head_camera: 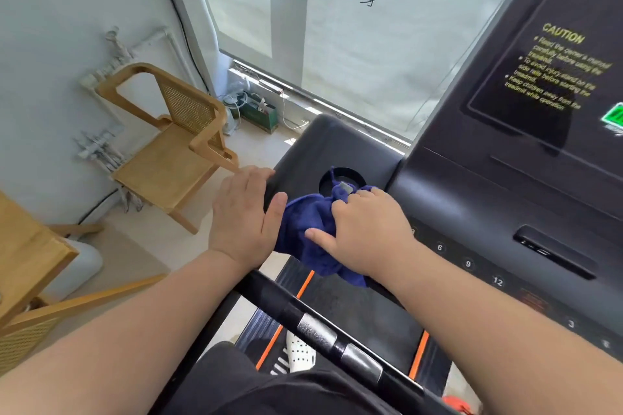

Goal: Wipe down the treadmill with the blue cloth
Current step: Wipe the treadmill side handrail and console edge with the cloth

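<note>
The blue cloth [308, 224] lies bunched on the treadmill's [472, 199] black left console wing, just in front of its round cup holder [342, 178]. My right hand [365, 232] lies on top of the cloth with fingers curled into the fabric, holding it against the console. To its left, my left hand [244, 214] rests flat on the wing's outer edge, fingers straight, thumb touching the cloth's left side.
The console panel with a caution label [559, 67] and numbered buttons [468, 263] rises at the right. A black handrail [323, 333] crosses below my arms, the belt [357, 310] beneath it. A wooden chair [168, 145] stands at the left by the window.
</note>
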